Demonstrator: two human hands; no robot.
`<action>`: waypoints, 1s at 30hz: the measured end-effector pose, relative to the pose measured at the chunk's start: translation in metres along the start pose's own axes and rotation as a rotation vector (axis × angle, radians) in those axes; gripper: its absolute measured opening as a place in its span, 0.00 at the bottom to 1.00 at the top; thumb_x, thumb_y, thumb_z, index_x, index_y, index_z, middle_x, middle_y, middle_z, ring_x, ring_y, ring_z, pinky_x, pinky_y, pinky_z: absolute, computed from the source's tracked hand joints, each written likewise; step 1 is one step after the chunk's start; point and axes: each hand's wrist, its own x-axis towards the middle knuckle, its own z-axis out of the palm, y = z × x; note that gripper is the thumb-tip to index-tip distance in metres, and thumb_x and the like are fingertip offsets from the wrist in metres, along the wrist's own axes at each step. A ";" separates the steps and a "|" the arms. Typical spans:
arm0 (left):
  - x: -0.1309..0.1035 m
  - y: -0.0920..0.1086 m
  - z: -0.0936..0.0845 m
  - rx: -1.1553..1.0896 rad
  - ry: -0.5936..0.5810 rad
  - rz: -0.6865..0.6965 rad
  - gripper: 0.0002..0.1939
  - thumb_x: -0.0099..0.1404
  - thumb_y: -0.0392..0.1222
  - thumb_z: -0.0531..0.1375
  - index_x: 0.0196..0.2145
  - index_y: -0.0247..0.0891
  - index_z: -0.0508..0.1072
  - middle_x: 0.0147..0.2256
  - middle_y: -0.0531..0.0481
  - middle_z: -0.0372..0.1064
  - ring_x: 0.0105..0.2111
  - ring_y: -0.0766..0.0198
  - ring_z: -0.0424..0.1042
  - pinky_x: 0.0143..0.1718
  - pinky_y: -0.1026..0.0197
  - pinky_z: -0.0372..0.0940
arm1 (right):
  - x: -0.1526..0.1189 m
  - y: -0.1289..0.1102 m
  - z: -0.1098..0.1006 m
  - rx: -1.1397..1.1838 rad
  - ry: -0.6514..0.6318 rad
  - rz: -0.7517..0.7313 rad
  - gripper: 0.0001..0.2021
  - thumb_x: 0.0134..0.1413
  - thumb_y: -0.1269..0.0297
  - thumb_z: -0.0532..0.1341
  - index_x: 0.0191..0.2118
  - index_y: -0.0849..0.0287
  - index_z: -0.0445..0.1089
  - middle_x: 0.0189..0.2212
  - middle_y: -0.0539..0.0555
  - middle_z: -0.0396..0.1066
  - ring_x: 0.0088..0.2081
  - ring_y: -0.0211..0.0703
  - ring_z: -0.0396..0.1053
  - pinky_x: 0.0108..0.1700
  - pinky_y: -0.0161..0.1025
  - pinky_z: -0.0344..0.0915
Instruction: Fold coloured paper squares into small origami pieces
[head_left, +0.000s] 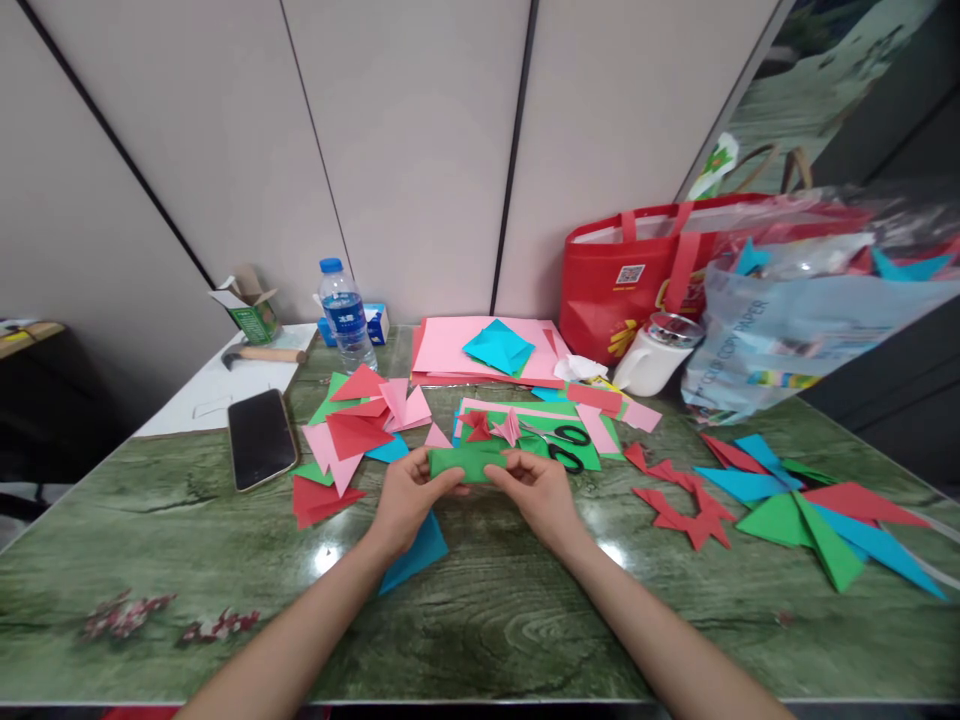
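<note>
Between my two hands, just above the table, is a folded strip of green paper [468,463]. My left hand [409,492] pinches its left end, thumb in front and fingers behind. The right end is pinched the same way by my right hand [541,490]. Under my left wrist lies a blue piece of paper [420,553]. Black-handled scissors [564,447] rest on stacked coloured sheets [592,455] behind my right hand, beside small red and pink folded pieces [504,426]. Left of my left hand is a pile of red, pink, green and blue folded papers [356,430].
Several folded shapes [810,510] and a red zigzag paper ring [694,505] lie on the right. A phone [261,440], hammer [264,354] and water bottle [347,318] are on the left. Behind stand pink sheets [442,345], a white mug [652,360], a red bag [600,280] and a plastic bag [795,335].
</note>
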 end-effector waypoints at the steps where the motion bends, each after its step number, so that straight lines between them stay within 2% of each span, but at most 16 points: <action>1: 0.000 0.000 0.000 -0.012 0.005 0.008 0.13 0.48 0.41 0.66 0.31 0.33 0.71 0.28 0.51 0.74 0.29 0.63 0.73 0.34 0.58 0.71 | 0.000 0.001 0.001 -0.002 0.016 -0.013 0.18 0.34 0.54 0.66 0.15 0.59 0.58 0.16 0.45 0.55 0.20 0.33 0.54 0.22 0.32 0.54; 6: -0.001 0.001 0.001 -0.049 0.004 0.003 0.14 0.47 0.39 0.67 0.33 0.33 0.70 0.30 0.51 0.74 0.30 0.63 0.73 0.34 0.59 0.71 | -0.001 0.006 0.002 0.052 0.041 0.027 0.15 0.34 0.57 0.68 0.19 0.59 0.61 0.16 0.45 0.58 0.20 0.33 0.57 0.23 0.33 0.58; 9: -0.002 0.001 0.002 -0.051 -0.008 0.003 0.14 0.48 0.40 0.66 0.33 0.33 0.71 0.31 0.50 0.74 0.31 0.62 0.73 0.35 0.58 0.71 | -0.001 0.005 0.001 0.194 0.026 0.082 0.16 0.32 0.61 0.69 0.30 0.57 0.65 0.19 0.45 0.62 0.23 0.37 0.63 0.27 0.37 0.66; 12: -0.002 0.000 0.002 -0.061 -0.020 0.007 0.13 0.51 0.42 0.64 0.34 0.33 0.72 0.33 0.50 0.74 0.33 0.61 0.73 0.35 0.58 0.71 | -0.002 0.003 0.002 0.246 -0.022 0.085 0.19 0.35 0.62 0.68 0.38 0.55 0.68 0.21 0.45 0.62 0.25 0.38 0.64 0.30 0.40 0.70; 15: -0.001 -0.001 0.002 -0.063 -0.019 0.006 0.12 0.54 0.44 0.62 0.34 0.34 0.72 0.33 0.50 0.74 0.33 0.60 0.73 0.33 0.58 0.71 | -0.003 0.003 0.002 0.230 -0.025 0.070 0.16 0.36 0.63 0.68 0.37 0.56 0.71 0.23 0.47 0.64 0.26 0.39 0.66 0.32 0.41 0.70; 19: -0.001 0.001 0.002 -0.049 0.016 -0.002 0.12 0.52 0.43 0.64 0.33 0.33 0.73 0.31 0.50 0.75 0.31 0.60 0.74 0.30 0.59 0.71 | -0.003 0.006 0.002 0.194 -0.010 0.054 0.15 0.37 0.63 0.67 0.36 0.56 0.71 0.26 0.50 0.69 0.28 0.40 0.67 0.31 0.40 0.70; 23: -0.001 0.002 0.003 -0.048 0.061 -0.007 0.11 0.50 0.43 0.64 0.31 0.33 0.74 0.29 0.50 0.75 0.30 0.60 0.74 0.29 0.59 0.72 | -0.003 0.008 0.001 0.128 0.014 0.035 0.14 0.36 0.64 0.68 0.34 0.58 0.72 0.24 0.49 0.69 0.26 0.38 0.67 0.29 0.36 0.69; 30: -0.001 -0.001 0.002 -0.049 0.079 -0.002 0.10 0.51 0.42 0.64 0.28 0.31 0.74 0.26 0.50 0.74 0.27 0.64 0.73 0.28 0.61 0.72 | -0.004 0.003 0.003 0.220 0.011 0.081 0.15 0.36 0.60 0.68 0.32 0.58 0.68 0.21 0.48 0.68 0.26 0.39 0.69 0.26 0.37 0.72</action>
